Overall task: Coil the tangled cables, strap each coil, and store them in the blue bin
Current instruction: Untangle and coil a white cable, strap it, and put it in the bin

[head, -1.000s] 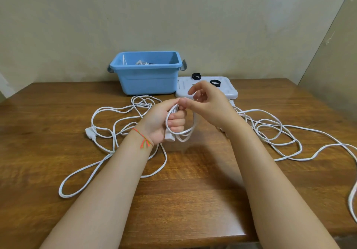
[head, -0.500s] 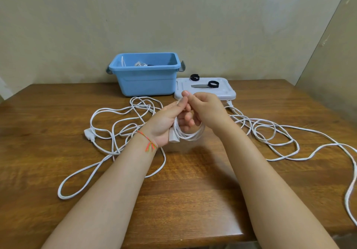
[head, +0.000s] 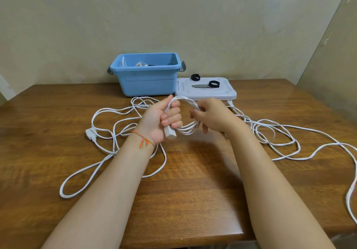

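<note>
While the left hand clenches the coil with its plug end below the fingers, the right hand pinches the coil's far side; loose cable trails off beyond the right fingers, nearer that hand.

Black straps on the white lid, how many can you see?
2. One black strap lies at the white lid's far left edge; the other lies near its middle. More may be hidden in the blue bin.

Your view: soft, even light; faint glare on surface near front edge; shadow beneath your hands; wide-angle bending at edges; slight softness.
</note>
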